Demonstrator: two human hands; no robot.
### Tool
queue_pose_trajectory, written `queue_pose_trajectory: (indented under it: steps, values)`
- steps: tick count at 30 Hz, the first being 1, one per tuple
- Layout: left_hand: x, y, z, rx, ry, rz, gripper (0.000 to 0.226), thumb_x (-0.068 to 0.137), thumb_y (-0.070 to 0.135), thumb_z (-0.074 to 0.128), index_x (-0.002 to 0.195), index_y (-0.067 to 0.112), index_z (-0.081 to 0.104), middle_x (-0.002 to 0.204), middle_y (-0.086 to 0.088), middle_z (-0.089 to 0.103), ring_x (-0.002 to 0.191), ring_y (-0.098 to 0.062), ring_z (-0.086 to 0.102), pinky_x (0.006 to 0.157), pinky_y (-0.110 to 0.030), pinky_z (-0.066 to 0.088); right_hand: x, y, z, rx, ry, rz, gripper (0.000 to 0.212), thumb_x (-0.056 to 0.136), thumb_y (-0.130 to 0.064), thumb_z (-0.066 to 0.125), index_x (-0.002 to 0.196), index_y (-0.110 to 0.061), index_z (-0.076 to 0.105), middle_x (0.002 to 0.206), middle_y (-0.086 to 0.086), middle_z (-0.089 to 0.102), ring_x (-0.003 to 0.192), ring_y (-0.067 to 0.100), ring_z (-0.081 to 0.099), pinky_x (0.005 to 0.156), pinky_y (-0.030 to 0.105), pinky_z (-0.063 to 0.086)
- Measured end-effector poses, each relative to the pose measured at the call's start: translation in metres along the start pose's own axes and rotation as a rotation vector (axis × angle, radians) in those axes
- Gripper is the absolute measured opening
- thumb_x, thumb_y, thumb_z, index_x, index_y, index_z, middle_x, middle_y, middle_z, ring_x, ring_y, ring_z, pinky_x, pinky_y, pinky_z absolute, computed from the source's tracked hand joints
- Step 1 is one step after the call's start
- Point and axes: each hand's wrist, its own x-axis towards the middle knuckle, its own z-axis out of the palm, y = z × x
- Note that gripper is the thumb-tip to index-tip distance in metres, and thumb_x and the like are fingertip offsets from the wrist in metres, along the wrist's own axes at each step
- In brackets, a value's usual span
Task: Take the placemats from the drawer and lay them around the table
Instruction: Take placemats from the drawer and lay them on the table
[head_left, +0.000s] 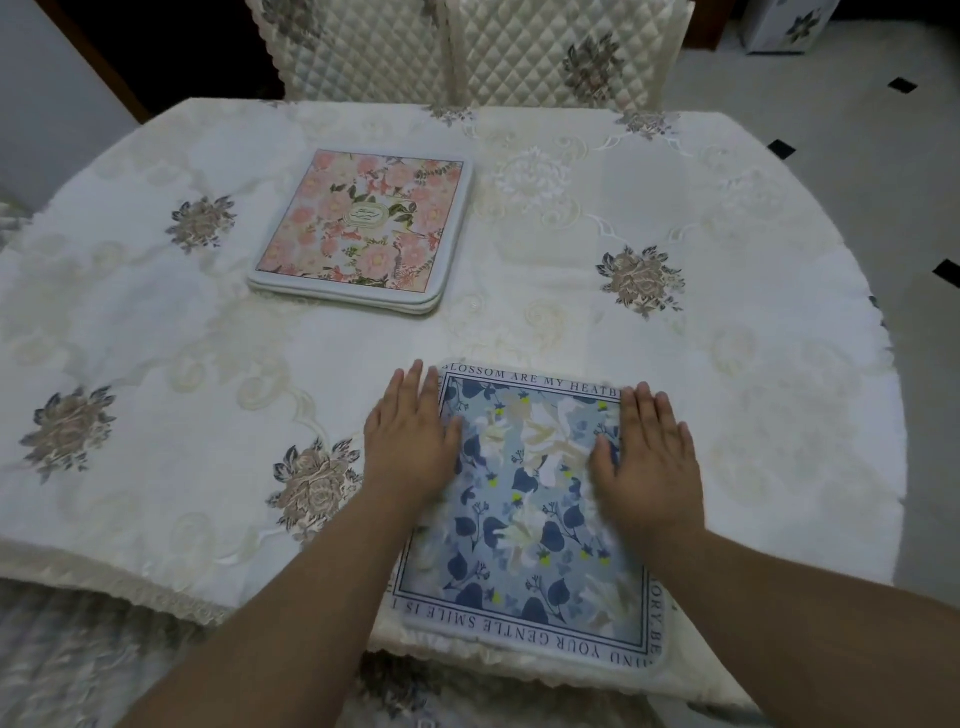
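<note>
Pressing blue placemat (524, 519) flat, both hands; pink stack (363, 228) beyond.

Mat border text (524, 626) partly covered by both hands, right hand (649, 457) motion-blurred; lower stacked mats (343, 301) hidden, count unclear.

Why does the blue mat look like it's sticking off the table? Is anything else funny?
The blue floral placemat under the left hand and right hand reaches the table's near edge, its corner seeming to hang slightly past. The pink floral placemats sit stacked mid-table, not yet laid out. Nothing looks spilled or damaged.
</note>
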Motion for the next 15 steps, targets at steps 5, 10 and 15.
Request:
queue_pose_trajectory:
  steps: [5,10,15]
  values:
    - [0.061,-0.002,-0.034,0.033,-0.01,-0.017,0.07,0.102,0.048,0.038,0.162,0.023,0.012,0.171,-0.001,-0.002,0.157,-0.021,-0.001,0.123,-0.047,0.013,-0.002,-0.001,-0.002,0.002,0.005,0.004,0.07,0.1,-0.047,0.021,0.16,-0.026,-0.006,0.168,-0.009,-0.012,0.151,0.005,-0.019,0.126,0.039,0.0]
    - [0.095,-0.005,-0.042,0.097,-0.08,-0.013,0.069,0.099,0.045,0.041,0.161,0.029,0.016,0.171,0.002,-0.003,0.157,-0.021,-0.003,0.123,-0.05,0.015,0.001,-0.001,0.0,-0.014,-0.006,0.005,0.071,0.099,-0.046,0.022,0.16,-0.026,-0.007,0.167,-0.009,-0.013,0.15,0.005,-0.021,0.126,0.039,-0.001]
    - [0.107,-0.007,-0.037,0.062,-0.098,-0.034,0.067,0.095,0.038,0.048,0.158,0.028,0.029,0.171,0.001,0.005,0.156,-0.023,0.005,0.12,-0.051,0.02,0.001,-0.001,0.0,-0.01,-0.002,0.004,0.072,0.098,-0.046,0.024,0.16,-0.026,-0.006,0.167,-0.009,-0.012,0.151,0.004,-0.02,0.126,0.039,0.0]
